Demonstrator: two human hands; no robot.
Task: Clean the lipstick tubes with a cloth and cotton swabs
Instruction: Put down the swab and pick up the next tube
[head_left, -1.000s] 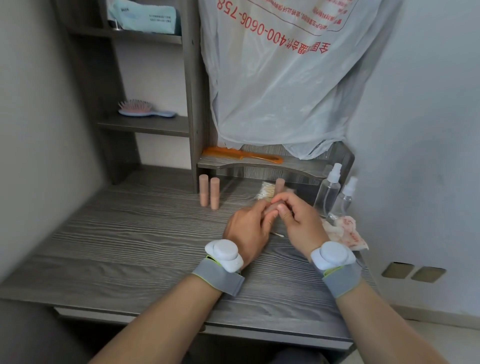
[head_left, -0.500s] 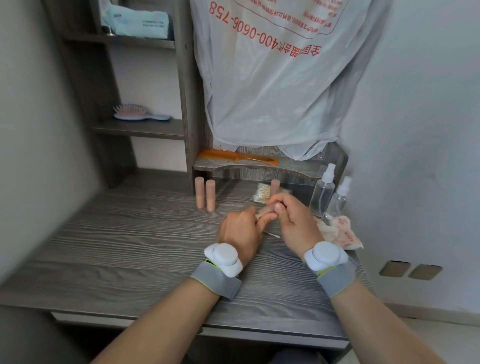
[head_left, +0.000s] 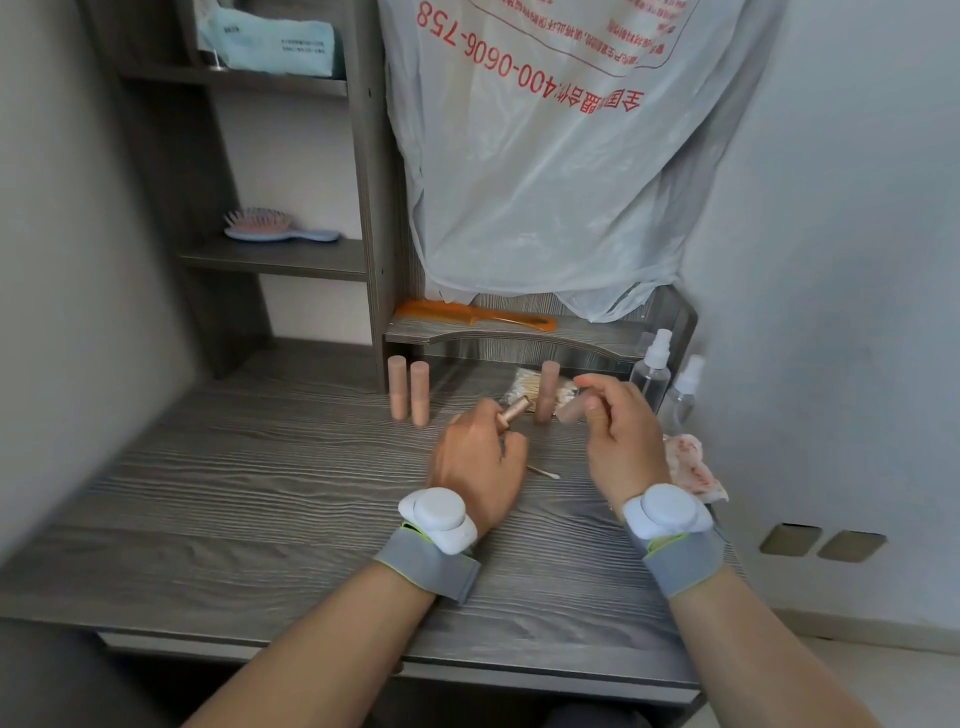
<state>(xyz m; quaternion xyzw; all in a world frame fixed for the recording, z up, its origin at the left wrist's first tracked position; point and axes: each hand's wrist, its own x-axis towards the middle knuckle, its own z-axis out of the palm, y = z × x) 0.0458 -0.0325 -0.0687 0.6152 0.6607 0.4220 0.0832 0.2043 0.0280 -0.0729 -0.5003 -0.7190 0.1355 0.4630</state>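
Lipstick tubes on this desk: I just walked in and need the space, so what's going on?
A person has one lipstick open at the grey wooden desk: the left hand grips its rose-gold inner tube, the right hand holds the matte pink cap apart from it. A single cotton swab lies between the hands, a red-stained white cloth beside the right hand. Three closed pink lipstick tubes stand behind.

Open desk (head_left: 234, 493) left; upright tubes (head_left: 420, 392), spray bottles (head_left: 652, 374) block rear.
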